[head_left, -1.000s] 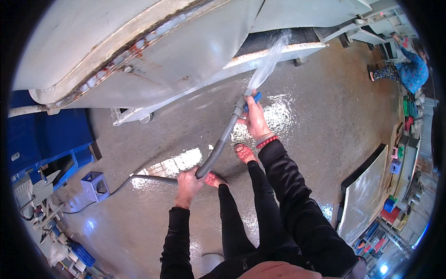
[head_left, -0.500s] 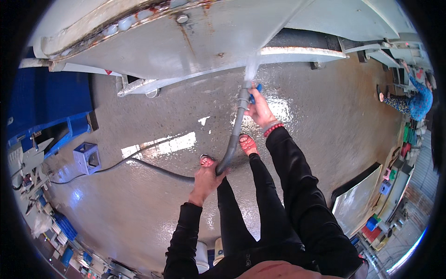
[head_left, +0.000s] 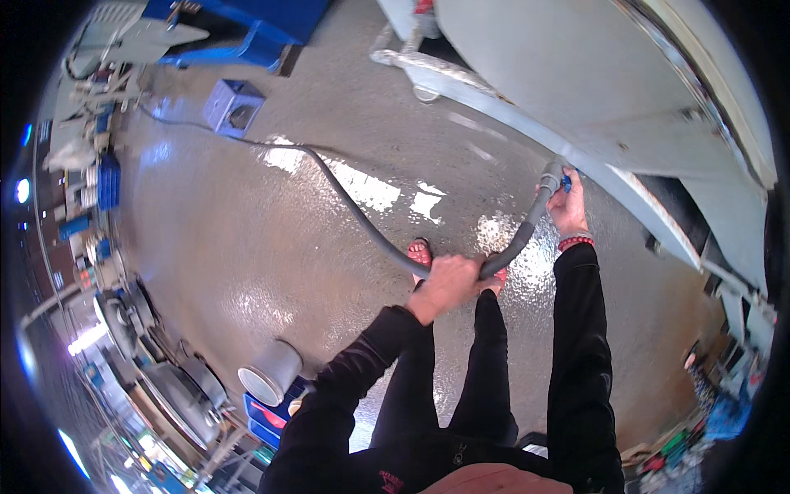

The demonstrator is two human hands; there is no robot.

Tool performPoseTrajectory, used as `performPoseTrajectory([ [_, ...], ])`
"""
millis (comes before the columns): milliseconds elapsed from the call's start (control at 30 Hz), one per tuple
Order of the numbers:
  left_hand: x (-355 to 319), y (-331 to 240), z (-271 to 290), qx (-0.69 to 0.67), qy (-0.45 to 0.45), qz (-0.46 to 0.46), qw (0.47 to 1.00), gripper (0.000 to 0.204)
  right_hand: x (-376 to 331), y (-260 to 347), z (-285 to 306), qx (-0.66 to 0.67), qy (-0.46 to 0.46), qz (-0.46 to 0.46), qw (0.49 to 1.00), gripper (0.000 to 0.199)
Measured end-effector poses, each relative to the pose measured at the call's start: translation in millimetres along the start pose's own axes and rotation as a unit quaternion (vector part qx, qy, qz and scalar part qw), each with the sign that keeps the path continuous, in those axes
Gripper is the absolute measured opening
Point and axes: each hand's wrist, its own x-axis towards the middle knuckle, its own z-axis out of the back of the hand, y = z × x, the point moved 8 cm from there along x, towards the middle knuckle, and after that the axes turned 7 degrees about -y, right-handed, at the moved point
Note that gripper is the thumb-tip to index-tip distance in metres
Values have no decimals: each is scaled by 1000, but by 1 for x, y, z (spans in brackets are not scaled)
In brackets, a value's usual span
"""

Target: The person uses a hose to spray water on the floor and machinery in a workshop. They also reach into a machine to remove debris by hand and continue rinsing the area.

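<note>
A long grey hose [head_left: 355, 210] runs across the wet floor and up through both of my hands. My left hand [head_left: 451, 284] is closed round its middle, in front of my feet in red sandals. At the hose's front end is a grey valve fitting [head_left: 550, 174] with a small blue handle [head_left: 566, 183]. My right hand [head_left: 569, 206], a red bead bracelet at its wrist, grips this end by the blue handle. The fitting points at the lower edge of a large pale machine [head_left: 568, 82]. No jet of water can be made out leaving it.
A purple plastic stool [head_left: 234, 107] stands beside the hose at the far left, near a blue bin-like unit [head_left: 271, 33]. Behind me on the left are a white bucket [head_left: 271, 372] and large metal pans [head_left: 183, 399]. Another person in blue [head_left: 728, 416] is at the far right.
My view has swung to the left, so the machine now lies to the upper right. The white spray seen at the hose end no longer shows. Both hands still hold the hose.
</note>
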Motion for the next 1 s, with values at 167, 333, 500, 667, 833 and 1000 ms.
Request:
performPoseTrajectory([
  [167,-54,31,-17,-48,-70,84,993,51,-11,-52,-67,-106,82,-46,990,49],
  [333,-95,59,-42,-113,-99,95,984,51,-45,-81,-87,-197,75,-46,977,51],
  [500,-105,88,-34,-164,-150,79,972,56,-49,-104,-131,-254,64,-12,965,53],
  [667,-92,136,10,-182,-173,97,963,56,-26,-122,-200,-299,35,38,953,52],
  [833,-95,164,50,-228,-161,105,955,55,-25,-125,-226,-282,1,74,957,38],
  [1000,-111,180,35,-262,-118,120,950,52,-35,-132,-180,-265,-59,74,960,35],
])
